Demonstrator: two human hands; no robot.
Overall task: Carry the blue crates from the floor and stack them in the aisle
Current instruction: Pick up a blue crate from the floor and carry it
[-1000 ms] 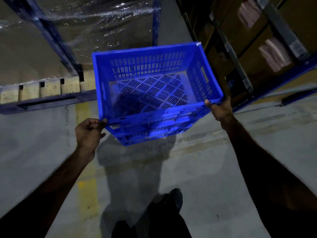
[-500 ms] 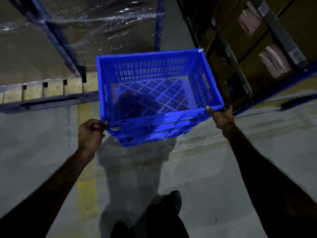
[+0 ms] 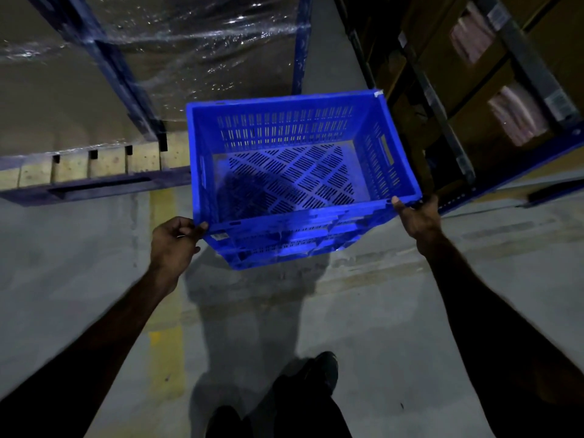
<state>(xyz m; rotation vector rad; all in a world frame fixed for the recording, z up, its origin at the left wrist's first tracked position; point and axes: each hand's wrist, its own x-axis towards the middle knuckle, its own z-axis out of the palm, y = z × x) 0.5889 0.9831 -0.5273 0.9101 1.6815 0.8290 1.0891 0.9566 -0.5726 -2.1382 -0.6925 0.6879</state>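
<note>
An empty blue slotted crate (image 3: 286, 181) hangs in the air in front of me, above the grey concrete floor, its open top facing up. My left hand (image 3: 172, 245) grips the rim at the crate's near left corner. My right hand (image 3: 417, 218) holds the rim at the near right corner. Ribs below the near rim look like more nested crates, though I cannot tell for sure.
A shrink-wrapped load on a wooden pallet (image 3: 94, 165) sits in a blue rack at the left. Shelving with cardboard boxes (image 3: 493, 99) lines the right. A narrow aisle (image 3: 325, 42) runs ahead between them. A yellow floor line (image 3: 166, 311) runs on the left. My shoe (image 3: 319, 371) is below.
The crate has drifted slightly lower and further from me in the view, with both hands keeping their grip on its near corners. The racks look a little closer.
</note>
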